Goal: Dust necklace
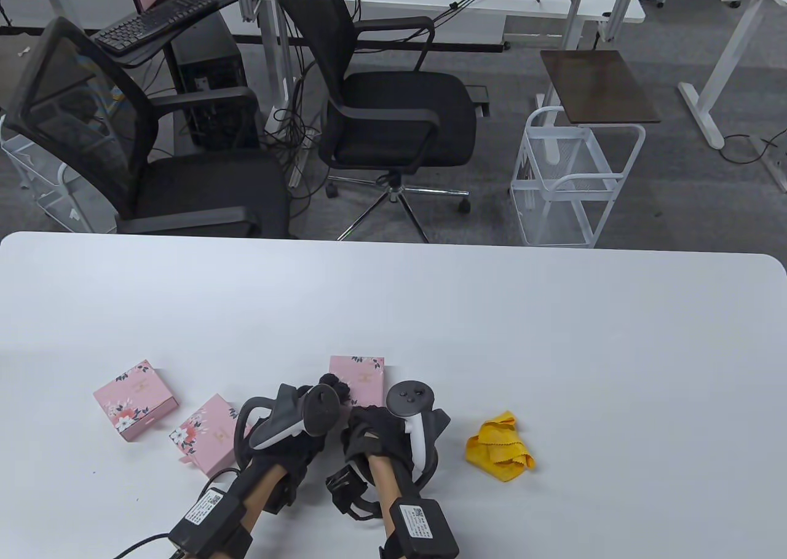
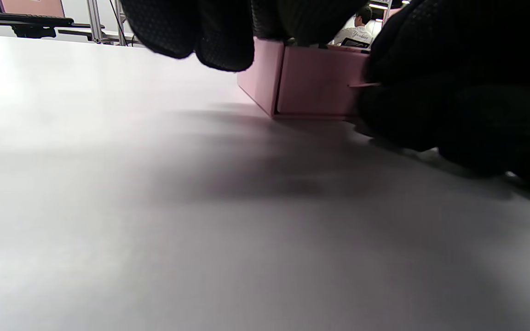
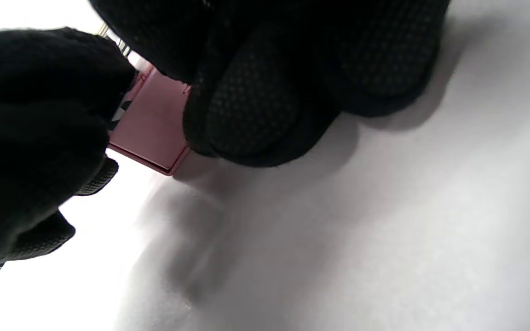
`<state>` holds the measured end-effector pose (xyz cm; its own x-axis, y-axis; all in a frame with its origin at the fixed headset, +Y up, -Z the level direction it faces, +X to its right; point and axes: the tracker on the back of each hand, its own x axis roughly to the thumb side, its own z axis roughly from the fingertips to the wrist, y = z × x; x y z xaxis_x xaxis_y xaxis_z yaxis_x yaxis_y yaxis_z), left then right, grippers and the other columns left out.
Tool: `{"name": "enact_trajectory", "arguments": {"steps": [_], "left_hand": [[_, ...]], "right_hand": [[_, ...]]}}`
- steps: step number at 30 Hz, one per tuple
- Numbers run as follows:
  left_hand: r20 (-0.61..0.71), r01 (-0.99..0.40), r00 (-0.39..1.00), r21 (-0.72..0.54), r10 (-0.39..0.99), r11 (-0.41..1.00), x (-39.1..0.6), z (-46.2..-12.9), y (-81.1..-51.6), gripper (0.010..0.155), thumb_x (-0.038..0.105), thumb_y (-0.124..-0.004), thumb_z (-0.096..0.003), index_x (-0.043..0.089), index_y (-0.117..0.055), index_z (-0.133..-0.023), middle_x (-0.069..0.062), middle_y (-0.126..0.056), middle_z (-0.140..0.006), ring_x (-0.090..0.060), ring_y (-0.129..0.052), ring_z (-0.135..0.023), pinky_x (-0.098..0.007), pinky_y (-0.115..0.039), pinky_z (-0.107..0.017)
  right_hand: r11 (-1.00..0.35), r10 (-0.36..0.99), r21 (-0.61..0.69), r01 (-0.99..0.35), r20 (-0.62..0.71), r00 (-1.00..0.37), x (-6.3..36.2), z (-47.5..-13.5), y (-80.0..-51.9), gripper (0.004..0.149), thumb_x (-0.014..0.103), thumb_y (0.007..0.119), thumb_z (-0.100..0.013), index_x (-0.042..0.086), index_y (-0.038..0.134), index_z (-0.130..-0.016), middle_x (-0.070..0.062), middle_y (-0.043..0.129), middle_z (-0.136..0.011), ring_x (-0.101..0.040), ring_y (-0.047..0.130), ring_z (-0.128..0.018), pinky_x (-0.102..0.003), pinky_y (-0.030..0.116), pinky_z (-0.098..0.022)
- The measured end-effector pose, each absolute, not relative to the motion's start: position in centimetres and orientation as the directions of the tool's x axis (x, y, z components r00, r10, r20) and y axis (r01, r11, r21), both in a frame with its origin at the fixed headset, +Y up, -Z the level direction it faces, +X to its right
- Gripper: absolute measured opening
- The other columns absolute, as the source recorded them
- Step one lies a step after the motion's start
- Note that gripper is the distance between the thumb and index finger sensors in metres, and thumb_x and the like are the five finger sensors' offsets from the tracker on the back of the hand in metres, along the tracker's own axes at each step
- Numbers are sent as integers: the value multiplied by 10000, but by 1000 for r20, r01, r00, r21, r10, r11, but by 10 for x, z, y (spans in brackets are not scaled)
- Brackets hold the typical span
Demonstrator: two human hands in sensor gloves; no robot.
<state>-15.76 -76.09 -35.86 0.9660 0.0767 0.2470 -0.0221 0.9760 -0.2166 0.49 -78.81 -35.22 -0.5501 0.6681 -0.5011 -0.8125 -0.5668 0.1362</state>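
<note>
A pink floral gift box [image 1: 356, 377] lies on the white table [image 1: 393, 313] near the front, and both hands are at it. My left hand [image 1: 331, 393] rests its fingers [image 2: 223, 41] over the box's left top edge and holds it. My right hand [image 1: 369, 422] is at the box's near side with curled fingers [image 3: 256, 110]. In the left wrist view a thin pink tab [image 2: 361, 84] runs from the box [image 2: 313, 87] into the right hand [image 2: 467, 92]. The box also shows in the right wrist view [image 3: 150, 133]. No necklace shows. A crumpled yellow cloth [image 1: 499, 447] lies right of the hands.
Two more pink floral boxes lie to the left, one at the far left [image 1: 135, 399] and one [image 1: 206, 439] beside my left forearm. Office chairs [image 1: 393, 110] and a white wire cart [image 1: 572, 178] stand beyond the table's far edge.
</note>
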Motion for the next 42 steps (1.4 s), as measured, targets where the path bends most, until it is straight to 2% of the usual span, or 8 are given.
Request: {"name": "enact_trajectory", "arguments": {"steps": [3,11,18,34,39,42], "left_hand": [[254,-27,963,-220,84,975,-158,-358,-761,536,402,-619,-605,347,-482,-1121,60,-455,-1229,-225,-641,-1048,-480,-627,-754],[248,-51,962,-234,111,971,-159,-359,-762,546,439,-612,-604,347,-476,-1125,62,-440,-1233,-231,-643,-1045,-488,-629,-748],[253,-75,957,-254,141,964,-161,-358,-763,606,540,-562,-579,338,-458,-1140,53,-413,-1245,-247,-630,-1053,-507,-616,-752],[255,-65,958,-260,134,964,-161,-356,-763,615,548,-549,-577,335,-446,-1145,50,-401,-1248,-251,-622,-1055,-511,-607,-754],[257,-53,959,-253,120,966,-160,-356,-763,618,548,-548,-578,330,-444,-1146,45,-402,-1249,-253,-620,-1056,-514,-605,-754],[264,-32,960,-235,96,971,-159,-354,-762,623,550,-553,-575,329,-443,-1147,42,-406,-1250,-251,-610,-1067,-528,-591,-761]], "right_hand": [[-579,665,141,-803,-488,-565,4,-347,-788,425,328,763,-657,-52,851,-825,-103,988,-621,-222,1026,-384,-385,877,-367],[-583,659,175,-793,-468,-588,6,-329,-787,396,323,768,-656,-22,836,-839,-101,1000,-607,-229,1035,-368,-395,882,-360],[-502,694,201,-841,-487,-531,12,-310,-791,386,311,761,-657,-15,828,-852,-112,1002,-618,-241,1038,-379,-405,881,-369],[-442,700,265,-857,-495,-514,20,-279,-786,383,298,750,-659,-22,824,-856,-126,1002,-631,-258,1038,-395,-419,876,-380],[-460,683,324,-826,-466,-563,22,-273,-786,397,302,733,-667,-29,808,-875,-146,992,-667,-284,1034,-427,-436,867,-400],[-483,668,378,-789,-424,-612,26,-269,-783,469,352,740,-661,-48,788,-900,-176,978,-700,-314,1025,-455,-458,854,-421]]}}
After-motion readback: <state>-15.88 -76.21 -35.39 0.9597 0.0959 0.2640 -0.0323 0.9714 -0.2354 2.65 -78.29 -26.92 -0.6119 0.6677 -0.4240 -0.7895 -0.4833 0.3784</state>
